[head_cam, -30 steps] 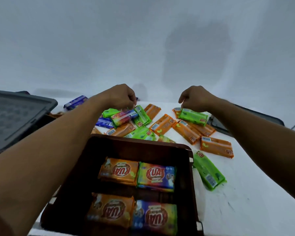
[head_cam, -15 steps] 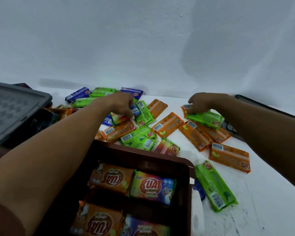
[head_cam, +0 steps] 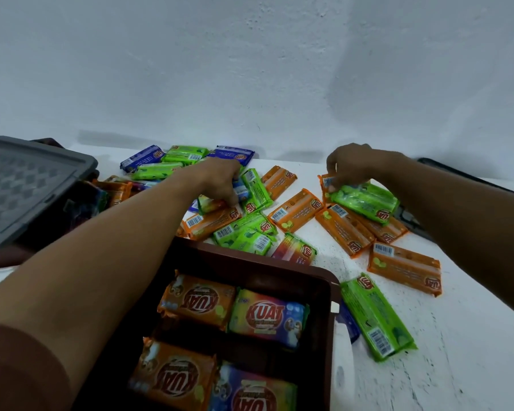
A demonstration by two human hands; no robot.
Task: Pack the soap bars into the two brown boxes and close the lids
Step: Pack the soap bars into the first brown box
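Head view: both of your hands have dropped out of the loose fists of a second ago and settled onto the pile. Your left hand [head_cam: 220, 185] has its fingers curled round a multicolour bar [head_cam: 212, 203] in the thick of the heap. Your right hand [head_cam: 353, 164] pinches the far end of a green bar [head_cam: 365, 201] that lies on top of orange bars [head_cam: 380, 231]. Neither bar has left the table [head_cam: 445, 369] yet, so I'd call this two grips made and two lifts to come — the next pair for packing.

The brown box [head_cam: 327, 351] sits right under you with its lid off. Four packed bars [head_cam: 267, 318] show in two rows, and the dark floor is free between the rows and along the far wall. The second brown box [head_cam: 9, 258] is off to your left, mostly hidden beneath a tilted grey lid [head_cam: 27, 185].

Edges now. Loose green bars [head_cam: 244, 235] lie just beside the near box's far rim, and another one [head_cam: 374, 318] lies along its right wall. Your left forearm crosses over the box's left side, so that hand looks to need a rise before it pulls back. The right hand has bare white table between it and the box — the easier road in.
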